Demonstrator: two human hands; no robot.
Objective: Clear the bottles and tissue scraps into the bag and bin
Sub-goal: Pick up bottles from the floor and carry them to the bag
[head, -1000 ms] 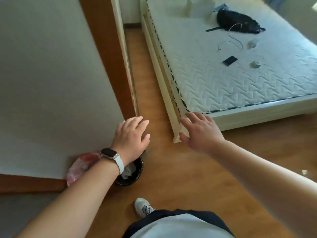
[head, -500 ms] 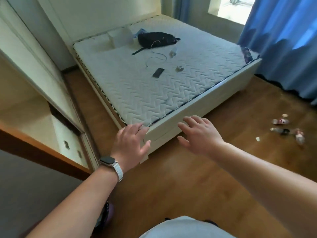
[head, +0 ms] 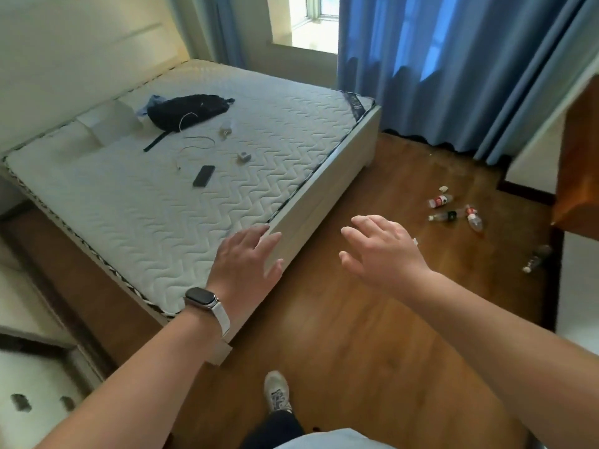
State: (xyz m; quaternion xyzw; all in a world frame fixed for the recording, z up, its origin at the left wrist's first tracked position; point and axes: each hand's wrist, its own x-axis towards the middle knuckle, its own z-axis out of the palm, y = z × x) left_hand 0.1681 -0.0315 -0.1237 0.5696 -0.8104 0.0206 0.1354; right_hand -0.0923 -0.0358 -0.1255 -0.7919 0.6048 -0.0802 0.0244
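Over on the wooden floor (head: 356, 335) by the blue curtain (head: 453, 66), three small clear bottles lie on their sides close together: a red-label bottle (head: 440, 201), a dark-label bottle (head: 445, 216) just below it, and a second red-label bottle (head: 474, 218) beside that. A crumpled tissue scrap (head: 443, 189) sits just above the group. All are well apart from my hands.

Off to the right a fourth bottle (head: 536, 258) lies in shadow, blurred, so I cannot read its label. A white scrap (head: 416, 242) peeks out past my right hand (head: 385, 251), half covered by it. On the bed (head: 129, 205), near the black bag (head: 188, 110) and the phone (head: 204, 175), a pale lump (head: 243, 157) is too small for me to tell what it is.

My left hand (head: 246, 264), watch (head: 204, 298) on the wrist, hangs over the bed's corner. Both hands are spread, fingers apart, holding nothing.

Half a second ago the bottles sat at the far right edge of view. Now they lie nearer the middle, the fourth bottle has come into sight, and my hands are as spread as before.
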